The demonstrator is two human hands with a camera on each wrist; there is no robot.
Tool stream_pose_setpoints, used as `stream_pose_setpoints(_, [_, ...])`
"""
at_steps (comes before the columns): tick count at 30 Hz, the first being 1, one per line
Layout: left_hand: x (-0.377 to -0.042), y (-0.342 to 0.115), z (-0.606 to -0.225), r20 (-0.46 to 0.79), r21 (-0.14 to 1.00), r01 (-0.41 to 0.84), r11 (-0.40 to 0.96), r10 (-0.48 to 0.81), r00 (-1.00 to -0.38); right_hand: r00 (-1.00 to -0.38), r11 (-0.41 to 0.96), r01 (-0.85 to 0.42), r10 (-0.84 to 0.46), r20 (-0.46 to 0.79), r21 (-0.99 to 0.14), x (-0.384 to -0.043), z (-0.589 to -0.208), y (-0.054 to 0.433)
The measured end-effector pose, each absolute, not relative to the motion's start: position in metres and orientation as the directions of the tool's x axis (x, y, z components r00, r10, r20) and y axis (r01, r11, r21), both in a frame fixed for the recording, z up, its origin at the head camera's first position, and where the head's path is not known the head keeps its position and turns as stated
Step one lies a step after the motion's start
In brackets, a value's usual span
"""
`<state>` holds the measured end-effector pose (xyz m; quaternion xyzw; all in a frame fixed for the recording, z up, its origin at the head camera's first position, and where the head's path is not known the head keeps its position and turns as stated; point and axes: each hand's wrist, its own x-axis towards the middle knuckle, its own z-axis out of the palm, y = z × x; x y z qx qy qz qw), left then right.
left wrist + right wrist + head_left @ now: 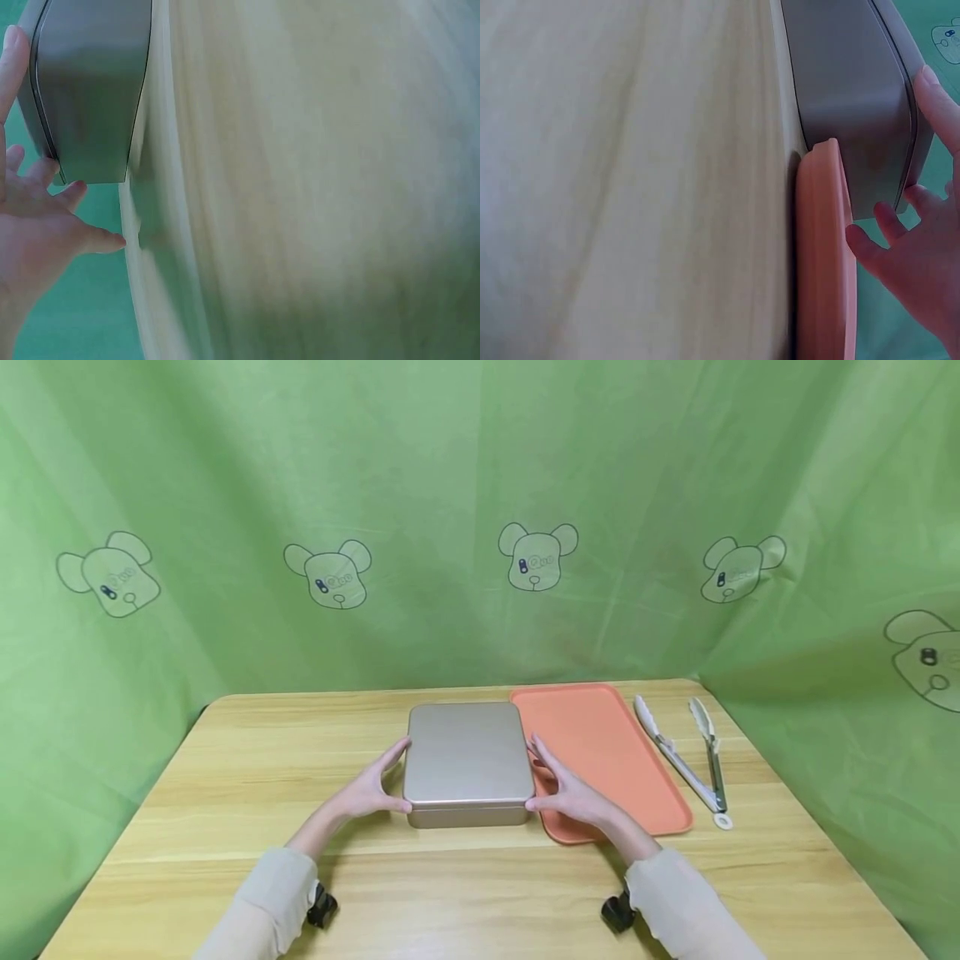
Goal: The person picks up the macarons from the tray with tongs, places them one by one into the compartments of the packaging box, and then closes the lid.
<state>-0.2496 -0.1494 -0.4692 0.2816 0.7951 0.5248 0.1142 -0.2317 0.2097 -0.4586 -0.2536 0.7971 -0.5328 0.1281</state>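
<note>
A closed metal tin box (468, 817) with a flat lid (471, 747) sits on the wooden table, seen at the middle in the head view. My left hand (366, 790) is at its left side, thumb at the front corner and fingers along the lid's edge. On the opposite side my right hand (573, 795) holds the lid's edge the same way, with its thumb at the front right corner. The right wrist view shows fingertips (928, 76) against the lid's rim. The inside of the box is hidden by the lid.
An orange tray (600, 743) lies right of the box, its left edge against it. Farther right are metal tongs (684, 770), spread apart, with a white ring at the hinge end. A green curtain (427, 635) with bear-head prints hangs behind and beside the table.
</note>
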Motion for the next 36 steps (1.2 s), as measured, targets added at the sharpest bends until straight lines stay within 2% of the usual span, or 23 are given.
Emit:
stream_pose_setpoints(5, [-0.254, -0.15, -0.463, 0.115, 0.902, 0.311, 0.298, 0.529, -0.841, -0.88, 0.392, -0.258, -0.473, 0.047, -0.883, -0.24, -0.452, 0.211])
stream_pose_setpoints(8, [-0.259, -0.148, -0.459, 0.078, 0.899, 0.271, 0.344, 0.483, -0.872, -0.909, 0.445, -0.229, -0.416, 0.027, -0.866, -0.249, -0.45, 0.211])
stream_pose_setpoints(11, [-0.263, -0.146, -0.459, 0.034, 0.889, 0.233, 0.395, 0.449, -0.893, -0.913, 0.473, -0.234, -0.408, 0.024, -0.85, -0.259, -0.45, 0.208])
stream_pose_setpoints(20, [-0.271, -0.142, -0.466, -0.046, 0.87, 0.172, 0.462, 0.423, -0.905, -0.897, 0.518, -0.233, -0.442, -0.024, -0.823, -0.276, -0.454, 0.2])
stream_pose_setpoints(31, [-0.275, -0.14, -0.467, 0.003, 0.852, 0.226, 0.473, 0.426, -0.905, -0.853, 0.448, -0.26, -0.521, -0.014, -0.855, -0.282, -0.456, 0.201])
stream_pose_setpoints(36, [-0.27, -0.14, -0.472, 0.006, 0.829, 0.253, 0.499, 0.445, -0.896, -0.823, 0.453, -0.231, -0.563, -0.076, -0.861, -0.28, -0.456, 0.203])
